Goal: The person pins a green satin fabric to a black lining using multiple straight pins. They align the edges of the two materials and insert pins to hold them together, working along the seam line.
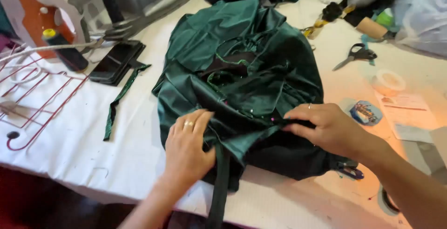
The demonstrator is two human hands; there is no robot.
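Hands press on a dark green satin garment [233, 75] heaped at frame centre on the white table [93, 154]: left hand [187, 147] flat, fingers together; right hand [326, 129] pinching a fold near black-handled scissors [356, 54].
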